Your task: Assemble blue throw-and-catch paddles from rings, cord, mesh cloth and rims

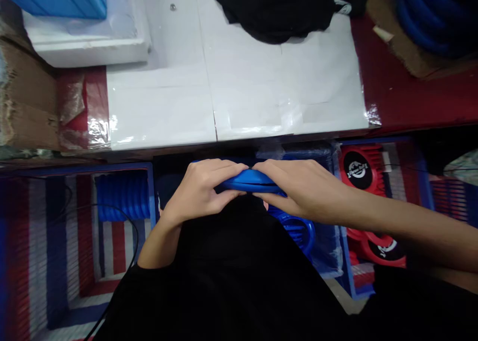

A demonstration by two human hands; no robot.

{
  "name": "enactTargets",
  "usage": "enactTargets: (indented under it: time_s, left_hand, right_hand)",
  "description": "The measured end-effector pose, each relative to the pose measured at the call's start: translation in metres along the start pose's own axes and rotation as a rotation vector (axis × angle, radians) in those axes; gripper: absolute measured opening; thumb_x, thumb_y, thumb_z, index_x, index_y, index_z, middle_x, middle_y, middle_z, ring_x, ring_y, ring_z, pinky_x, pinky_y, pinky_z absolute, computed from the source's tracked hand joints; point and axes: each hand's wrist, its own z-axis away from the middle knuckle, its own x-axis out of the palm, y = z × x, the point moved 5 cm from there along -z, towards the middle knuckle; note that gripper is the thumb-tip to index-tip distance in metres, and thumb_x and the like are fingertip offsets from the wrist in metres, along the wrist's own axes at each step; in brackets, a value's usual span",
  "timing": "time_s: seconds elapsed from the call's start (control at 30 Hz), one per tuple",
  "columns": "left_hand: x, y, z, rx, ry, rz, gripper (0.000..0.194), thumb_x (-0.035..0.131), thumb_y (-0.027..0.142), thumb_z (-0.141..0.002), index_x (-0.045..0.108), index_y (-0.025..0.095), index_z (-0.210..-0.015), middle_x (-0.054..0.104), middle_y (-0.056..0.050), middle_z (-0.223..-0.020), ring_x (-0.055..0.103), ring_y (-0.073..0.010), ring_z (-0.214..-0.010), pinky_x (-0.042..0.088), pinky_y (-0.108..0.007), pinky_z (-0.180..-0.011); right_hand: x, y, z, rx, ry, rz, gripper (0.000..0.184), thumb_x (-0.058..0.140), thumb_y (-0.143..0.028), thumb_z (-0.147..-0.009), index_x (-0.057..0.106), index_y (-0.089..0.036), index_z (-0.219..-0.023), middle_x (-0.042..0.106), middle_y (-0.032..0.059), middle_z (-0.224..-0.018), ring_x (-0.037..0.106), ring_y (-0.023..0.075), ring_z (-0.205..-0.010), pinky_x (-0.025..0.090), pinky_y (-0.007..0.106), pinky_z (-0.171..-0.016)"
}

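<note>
**Holding a blue plastic disc (250, 180) by both ends, near the table's front edge**

Grips with the left hand (209, 184) at one end of the disc, fingers over the upper side, thumb below. Grips likewise with the right hand (293, 186) at the other end, both holds narrow, with fingertips near each other at the middle. Shows nearly edge-on, with a dark slit along the rim; full outline hidden by the hands.

Sits on the body side of the table edge, in front of the black shirt (231, 281), with little room either way. Beyond that edge, the widest stretch of surface: glossy white sheeting (160, 107), bordered on the right by red covering (418, 99). At the far left, a white foam block (93, 52) under a blue bin (63, 0); at the far middle, a crumpled black garment (284, 10).

Below, to the left, a striped-lined crate (151, 186) with a blue ribbed stack (123, 194) against the near-hand wall. To the right, red plastic pieces (360, 189) and, beneath the right wrist, blue plastic pieces (298, 231).
</note>
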Motion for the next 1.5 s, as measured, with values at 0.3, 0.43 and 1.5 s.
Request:
enactTargets:
  time_s: [0.3,0.43,1.5]
  left_hand:
    - [-0.003,-0.003,-0.01,0.044,-0.08,-0.024,0.032,0.074,0.032,-0.096,0.072,0.018,-0.124,0.08,-0.009,-0.112,0.078,-0.0242,-0.099,0.06,-0.035,-0.086]
    - [-0.003,-0.009,-0.014,0.027,-0.08,0.024,0.036,0.075,0.033,-0.095,0.071,0.017,-0.127,0.079,-0.01,-0.115,0.077,-0.0234,-0.101,0.059,-0.033,-0.089]
    - [-0.039,0.026,0.012,0.1,0.085,0.096,0.042,0.081,0.04,-0.093,0.073,0.017,-0.128,0.081,-0.008,-0.107,0.077,-0.0194,-0.092,0.062,-0.027,-0.083]
  right_hand:
    - [-0.004,-0.004,-0.001,-0.068,0.031,0.228,0.027,0.055,-0.039,-0.106,0.062,-0.013,-0.11,0.074,0.0085,-0.088,0.068,0.0227,-0.066,0.025,0.032,-0.054]
    - [-0.019,0.006,-0.014,0.029,-0.087,0.041,0.021,0.069,-0.036,-0.097,0.063,-0.017,-0.104,0.075,0.0044,-0.089,0.065,0.0182,-0.063,0.032,0.029,-0.056]
    - [-0.055,-0.042,0.024,-0.284,0.168,-0.042,0.035,0.057,-0.043,-0.106,0.068,-0.012,-0.118,0.073,0.012,-0.096,0.062,0.0219,-0.076,0.044,0.032,-0.061]
